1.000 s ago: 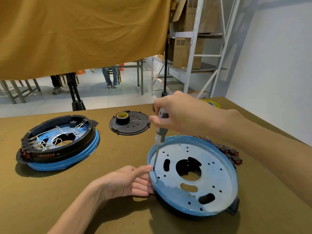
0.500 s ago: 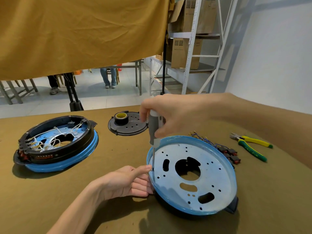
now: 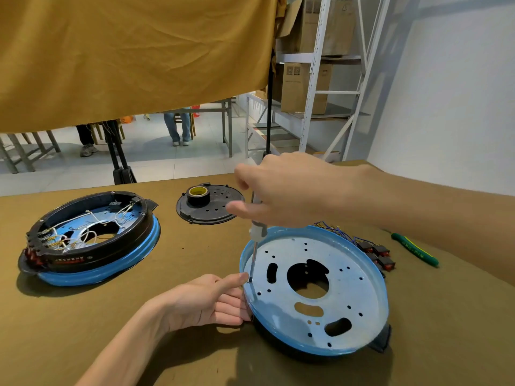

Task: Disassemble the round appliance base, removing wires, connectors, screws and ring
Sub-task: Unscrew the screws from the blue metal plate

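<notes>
left hand (image 3: 206, 300): bare, no glove, no ring | right hand (image 3: 284, 190): bare, no glove | both forearms bare, no sleeve showing, no watch

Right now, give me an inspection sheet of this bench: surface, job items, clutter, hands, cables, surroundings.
Surface: table under an olive-brown cloth.
Job's things: blue stripped base at front; screwdriver tip at its left rim hole; second base on the left, wired.
Clutter: black cover plate with tape roll; green pliers.
Hands: right hand grips the screwdriver; left hand steadies the rim.
Cables: removed wires with switches behind the base.
Surroundings: mustard curtain, shelving with boxes.
</notes>
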Demonstrator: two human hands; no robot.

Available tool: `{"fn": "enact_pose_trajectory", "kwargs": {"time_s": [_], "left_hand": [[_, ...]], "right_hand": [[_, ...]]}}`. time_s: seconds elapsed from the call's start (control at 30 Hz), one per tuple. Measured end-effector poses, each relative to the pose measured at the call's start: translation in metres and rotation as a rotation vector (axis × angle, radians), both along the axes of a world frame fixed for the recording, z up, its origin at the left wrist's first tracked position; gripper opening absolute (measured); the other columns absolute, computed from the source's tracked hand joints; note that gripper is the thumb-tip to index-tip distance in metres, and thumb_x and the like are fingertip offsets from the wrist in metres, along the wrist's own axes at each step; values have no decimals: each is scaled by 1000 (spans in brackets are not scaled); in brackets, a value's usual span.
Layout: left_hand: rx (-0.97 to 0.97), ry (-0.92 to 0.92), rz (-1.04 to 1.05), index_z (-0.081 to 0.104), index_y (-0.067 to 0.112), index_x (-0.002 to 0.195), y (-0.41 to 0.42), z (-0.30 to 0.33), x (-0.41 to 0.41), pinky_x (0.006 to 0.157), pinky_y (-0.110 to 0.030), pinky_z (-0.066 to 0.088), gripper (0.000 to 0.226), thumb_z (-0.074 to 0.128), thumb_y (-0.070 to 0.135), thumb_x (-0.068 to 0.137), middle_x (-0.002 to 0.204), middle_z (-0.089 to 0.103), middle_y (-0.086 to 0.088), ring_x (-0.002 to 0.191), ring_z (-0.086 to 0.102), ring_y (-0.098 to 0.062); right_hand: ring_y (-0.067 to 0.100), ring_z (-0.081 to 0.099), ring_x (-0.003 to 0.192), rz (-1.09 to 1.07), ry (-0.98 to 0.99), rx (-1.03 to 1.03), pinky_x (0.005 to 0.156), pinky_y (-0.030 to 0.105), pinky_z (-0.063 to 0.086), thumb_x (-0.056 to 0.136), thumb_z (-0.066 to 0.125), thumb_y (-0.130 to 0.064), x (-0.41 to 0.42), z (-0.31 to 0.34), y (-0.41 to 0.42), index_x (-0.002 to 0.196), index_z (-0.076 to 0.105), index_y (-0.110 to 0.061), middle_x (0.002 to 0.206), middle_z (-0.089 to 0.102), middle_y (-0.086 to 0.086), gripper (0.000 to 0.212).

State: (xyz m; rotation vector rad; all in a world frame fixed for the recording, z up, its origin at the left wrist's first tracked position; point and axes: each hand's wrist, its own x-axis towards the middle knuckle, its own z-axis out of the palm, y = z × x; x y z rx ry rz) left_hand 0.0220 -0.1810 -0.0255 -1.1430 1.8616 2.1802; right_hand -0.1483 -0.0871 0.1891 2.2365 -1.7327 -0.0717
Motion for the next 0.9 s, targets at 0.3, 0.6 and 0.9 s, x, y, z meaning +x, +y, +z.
{"fn": "enact_pose_trajectory", "kwargs": {"time_s": [0.3, 0.6, 0.9], "left_hand": [[6, -4, 3, 71, 3, 121, -1, 0, 0, 88, -32, 61, 107, 92, 73, 45, 117, 76, -19, 111, 74, -28], [5, -6, 3, 71, 4, 120, -2, -1, 0, 88, -33, 61, 108, 93, 74, 40, 116, 76, -19, 109, 75, -27], [5, -6, 4, 69, 4, 120, 1, -1, -1, 86, -31, 61, 113, 92, 77, 37, 113, 77, -17, 107, 76, -26]], "right_hand": [[13, 67, 84, 99, -437, 342, 73, 40, 57, 90, 74, -28, -9, 7, -4, 121, 55, -30, 90, 68, -6, 37], [13, 65, 81, 91, -347, 244, 73, 36, 55, 97, 65, -33, -5, 5, -12, 114, 60, -26, 84, 66, -10, 19], [19, 62, 72, 32, -52, 8, 59, 34, 51, 99, 44, -65, -4, -4, -12, 108, 54, -21, 75, 59, -8, 46]]}}
